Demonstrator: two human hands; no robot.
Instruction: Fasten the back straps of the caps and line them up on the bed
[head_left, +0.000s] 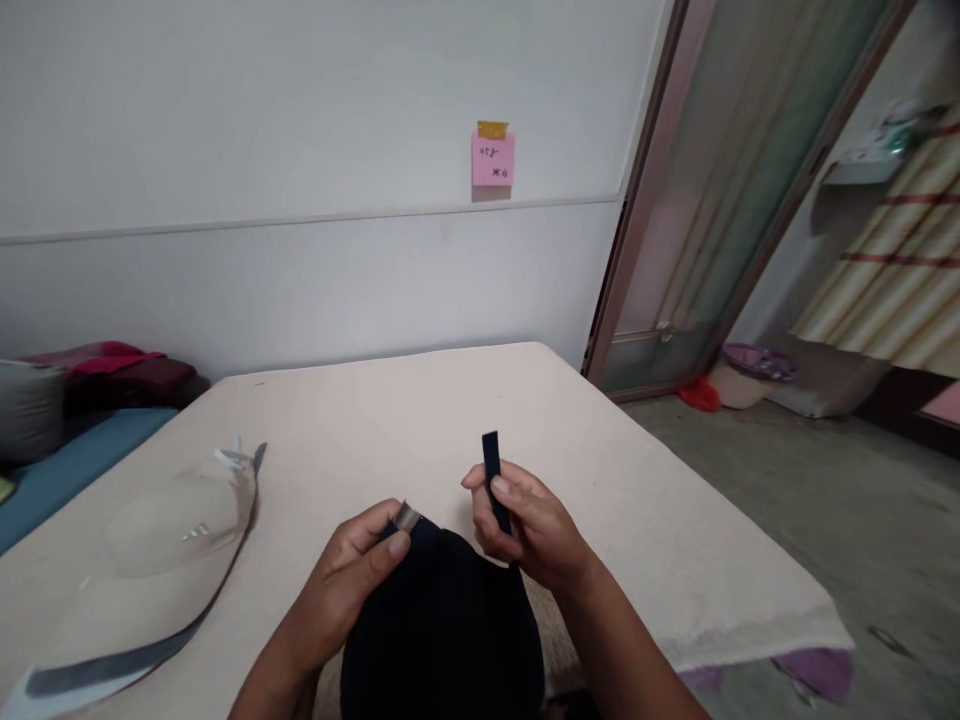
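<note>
A black cap [442,630] is held low in front of me, its curved back opening facing up between two strap ends. My left hand [352,565] pinches the side with the small metal buckle [406,516], its thumb on the near face. Between the thumb and fingers of my right hand [529,515] is the loose dark strap [491,460], whose end sticks up above the fingers. Strap and buckle are apart. The lower part of the cap runs out of the picture.
A cream hat [172,530] with a dark band along its edge lies on the cloth-covered table [420,420] at left. A pink note [493,160] is taped to the wall. Cushions [30,410] lie at far left; a bin [742,375] stands by the sliding door.
</note>
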